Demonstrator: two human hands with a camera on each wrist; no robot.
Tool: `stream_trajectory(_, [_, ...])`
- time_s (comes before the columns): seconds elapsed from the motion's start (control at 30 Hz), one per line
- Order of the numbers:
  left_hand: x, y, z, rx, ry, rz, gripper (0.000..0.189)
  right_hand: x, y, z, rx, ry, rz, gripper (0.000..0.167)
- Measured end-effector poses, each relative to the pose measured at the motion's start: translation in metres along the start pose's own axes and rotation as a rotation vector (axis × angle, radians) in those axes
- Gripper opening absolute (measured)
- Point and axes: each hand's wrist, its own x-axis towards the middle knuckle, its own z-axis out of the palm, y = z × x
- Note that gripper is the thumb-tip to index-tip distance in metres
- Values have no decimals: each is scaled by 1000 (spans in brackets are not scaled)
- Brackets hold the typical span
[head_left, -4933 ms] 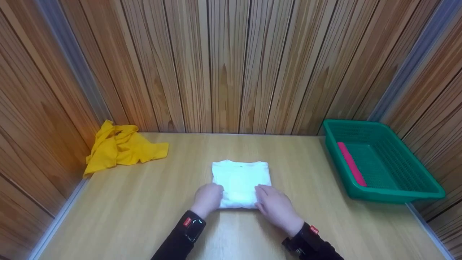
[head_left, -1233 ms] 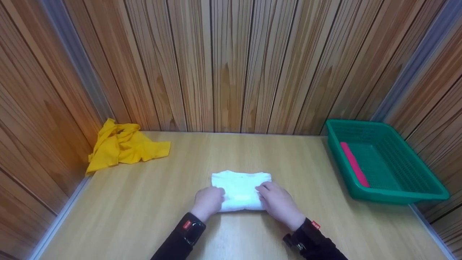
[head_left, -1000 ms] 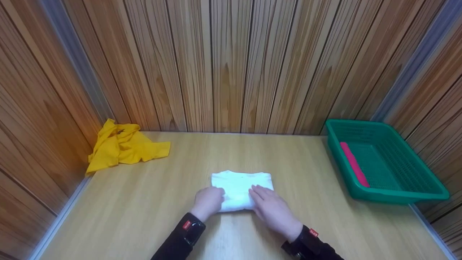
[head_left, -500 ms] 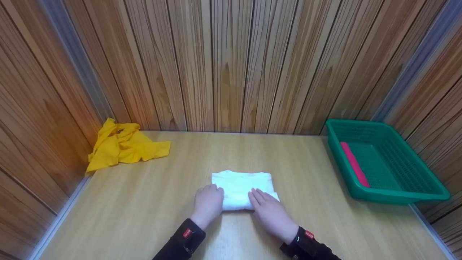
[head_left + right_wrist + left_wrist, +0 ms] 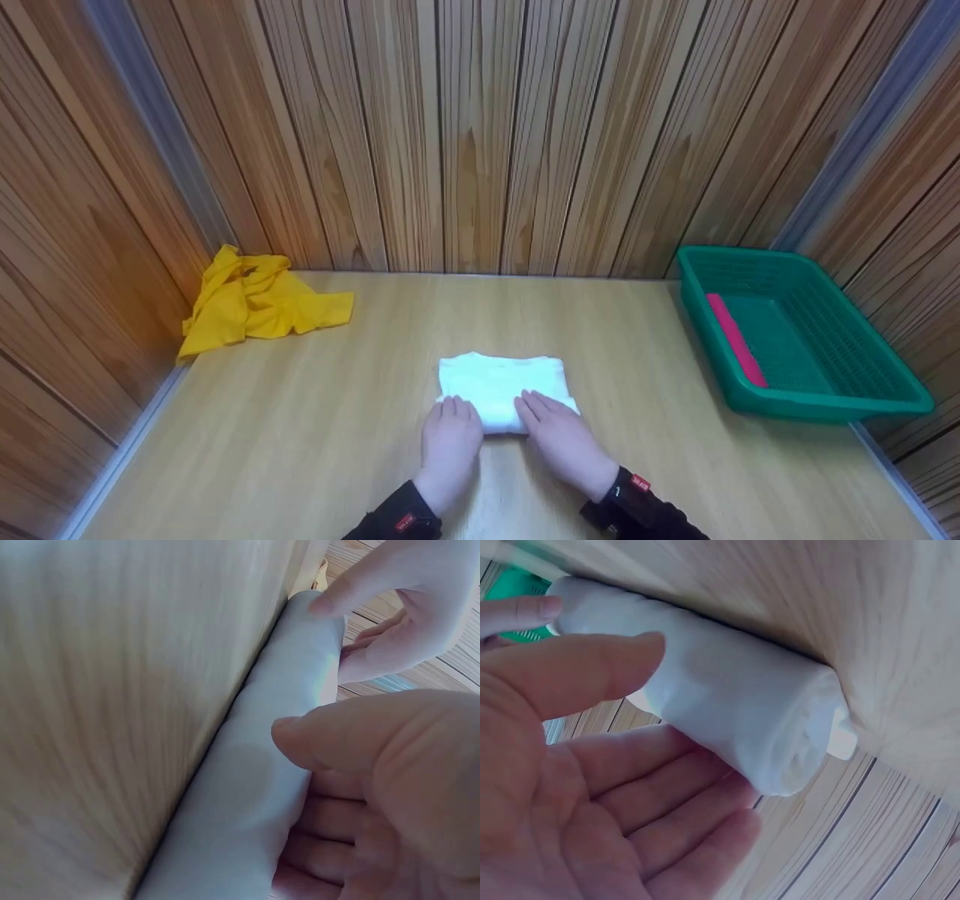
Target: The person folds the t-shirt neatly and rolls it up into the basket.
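Note:
A white shirt (image 5: 495,379), folded into a small rectangle, lies on the table with its near edge rolled up. In the left wrist view the near part of the shirt (image 5: 705,675) is a thick roll with layers showing at its end. My left hand (image 5: 454,442) rests its straight fingers on the roll's left part. On the right part lie the straight fingers of my right hand (image 5: 566,442). The right wrist view shows my right thumb beside the roll and the fingers reaching over its far side. Neither hand grips the shirt.
A crumpled yellow cloth (image 5: 259,304) lies at the back left against the wooden wall (image 5: 480,135). At the right stands a green plastic basket (image 5: 825,409) with a folded pink cloth (image 5: 735,341) along its left side. The table (image 5: 300,420) is light wood.
The near edge of the shirt has been rolled away from me. My right hand, then my left, has let go of it and laid its fingers flat on the roll.

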Motion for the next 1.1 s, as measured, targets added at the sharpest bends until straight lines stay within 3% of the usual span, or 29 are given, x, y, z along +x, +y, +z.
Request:
stream_trajectory(0.17, [5,2,4,6,-8,-6,19,3,3,2,57,5,15,47])
stream_trajectory(0.3, [9,1,5,-23,17,-10,8,8,7,5,115,61,10,45])
stream_trajectory(0.4, [11,-1,7,-38,66,-6,8,11,9,7,96,112,-11,43])
stream_trajectory(0.5, [12,-3,8,-48,85,5,12,12,10,9,58,113,-12,40])
stream_trajectory(0.7, [13,-11,9,-123,10,48,11,11,10,9,73,66,7,38])
stream_trajectory(0.93, [8,-28,7,-357,-35,96,19,3,13,7,132,81,-24,42])
stream_trajectory(1.1, [8,-33,6,-448,-78,90,22,1,15,3,188,70,-31,41])
